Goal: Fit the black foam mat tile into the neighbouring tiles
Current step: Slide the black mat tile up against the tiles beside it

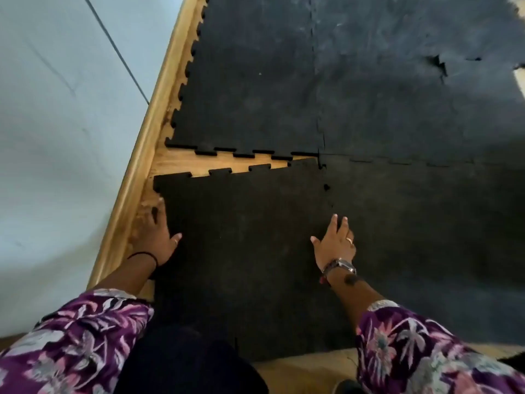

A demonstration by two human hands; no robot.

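A loose black foam mat tile [244, 251] lies on the wooden floor in front of me, turned slightly askew. Its toothed far edge is apart from the far neighbouring tile [250, 95] on the left, with a wedge of bare floor [224, 162] between them, and closes up at the right corner. Its right edge meets the right neighbouring tile [420, 237] along a partly joined seam. My left hand [154, 237] grips the tile's left edge by the skirting, thumb on top. My right hand [335, 243] lies flat, fingers spread, on the seam at the right.
A wooden skirting board [133, 194] runs diagonally along the pale wall [56, 137] on the left. More joined black tiles [397, 66] cover the floor beyond, one with a torn gap [439, 65]. Bare floor [306, 368] shows near my knees.
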